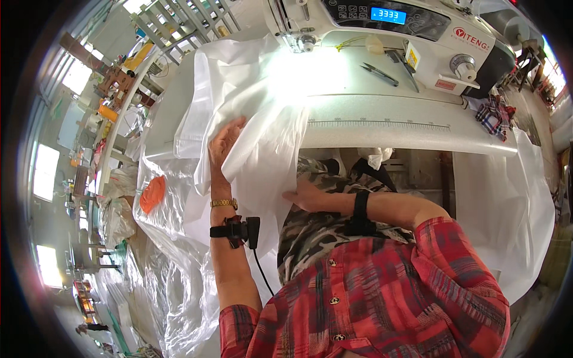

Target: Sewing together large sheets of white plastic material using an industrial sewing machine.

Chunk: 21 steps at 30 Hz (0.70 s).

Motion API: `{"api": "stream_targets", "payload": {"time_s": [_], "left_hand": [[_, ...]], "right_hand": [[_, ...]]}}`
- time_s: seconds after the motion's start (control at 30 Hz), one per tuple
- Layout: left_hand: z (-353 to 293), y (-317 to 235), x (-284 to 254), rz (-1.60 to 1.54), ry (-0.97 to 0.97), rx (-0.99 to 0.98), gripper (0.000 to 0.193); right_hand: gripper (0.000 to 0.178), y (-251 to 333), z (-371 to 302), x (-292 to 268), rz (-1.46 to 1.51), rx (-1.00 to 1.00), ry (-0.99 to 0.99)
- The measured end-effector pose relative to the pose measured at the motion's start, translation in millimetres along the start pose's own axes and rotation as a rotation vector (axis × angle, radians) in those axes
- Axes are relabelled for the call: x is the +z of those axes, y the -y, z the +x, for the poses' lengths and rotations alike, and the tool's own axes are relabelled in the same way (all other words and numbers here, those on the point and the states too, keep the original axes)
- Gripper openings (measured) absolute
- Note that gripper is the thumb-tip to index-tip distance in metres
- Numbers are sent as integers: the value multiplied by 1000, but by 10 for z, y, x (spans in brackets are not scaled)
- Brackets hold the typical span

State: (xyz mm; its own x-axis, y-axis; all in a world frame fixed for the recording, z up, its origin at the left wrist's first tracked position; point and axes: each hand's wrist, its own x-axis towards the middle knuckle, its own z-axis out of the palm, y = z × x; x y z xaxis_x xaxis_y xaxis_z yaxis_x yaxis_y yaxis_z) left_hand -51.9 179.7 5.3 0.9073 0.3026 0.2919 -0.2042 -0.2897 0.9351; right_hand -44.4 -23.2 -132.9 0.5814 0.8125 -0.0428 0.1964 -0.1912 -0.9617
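Note:
A length of thin white fabric (262, 155) runs from under the lit head of a sewing machine (388, 30) down over the table's front edge to my lap. On its left part, my left hand (224, 142) is closed on a raised fold, which covers some of its fingers. Lower down, my right hand (305, 194) pinches the fabric's right edge above my camouflage-patterned trousers (310, 238). The needle area (301, 42) is washed out by the lamp's glare, so how the fabric lies there is hidden.
Thread snips (380, 74) and a dark slim tool (403, 68) lie right of the needle. A plaid cloth (495, 116) hangs at the table's right end. Clear plastic sheeting (173, 262) with an orange piece (153, 194) spreads at left. More white material (507, 215) hangs at right.

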Motion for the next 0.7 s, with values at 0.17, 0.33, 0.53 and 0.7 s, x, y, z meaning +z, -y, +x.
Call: {"api": "stream_targets", "payload": {"time_s": [0.17,0.33,0.53,0.7], "left_hand": [[-19,-19,-115,-38,4,-4,39],[-64,113,-229,-296,15,21,56],[20,78,-279,-200,-38,-285,42],[-583,-741,130,205,-396,223,27]], "right_hand": [[25,948,-152,-619,454,-5,-105],[27,1888,-1117,-1620,736,-349,-8],[20,246,-1148,-1337,-715,-97,63],[23,741,-1189,-1154,361,57,165]]}}
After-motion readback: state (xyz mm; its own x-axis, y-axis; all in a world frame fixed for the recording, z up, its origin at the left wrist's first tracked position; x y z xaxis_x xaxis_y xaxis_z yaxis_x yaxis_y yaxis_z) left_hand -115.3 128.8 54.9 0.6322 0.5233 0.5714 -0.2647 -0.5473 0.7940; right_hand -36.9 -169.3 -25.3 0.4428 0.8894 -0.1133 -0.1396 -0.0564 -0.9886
